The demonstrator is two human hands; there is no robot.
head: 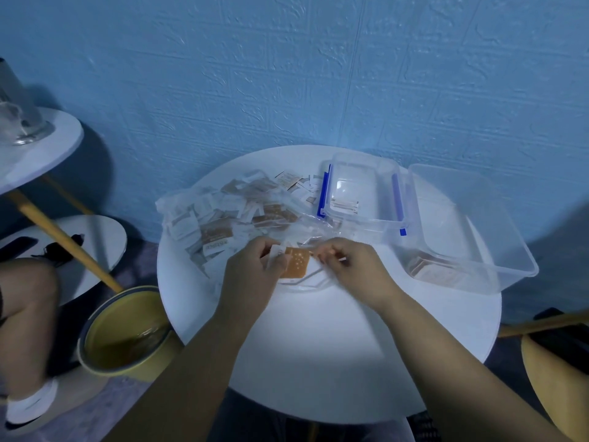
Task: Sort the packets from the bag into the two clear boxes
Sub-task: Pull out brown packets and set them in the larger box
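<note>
Fingers of the left hand [255, 269] pinch an orange packet [294, 266], the right hand [353, 269] nipping its other edge, clear boxes [363, 220] beyond the right fingers; the white packet [276, 251] caught under the left fingers could ride into the wrong box.

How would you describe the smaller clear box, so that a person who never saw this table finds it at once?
Start at the round white table; two clear boxes stand side by side at its far right. The smaller box is the left one, next to the bag of packets. Unlike the larger box, it has blue clips on its sides.
</note>
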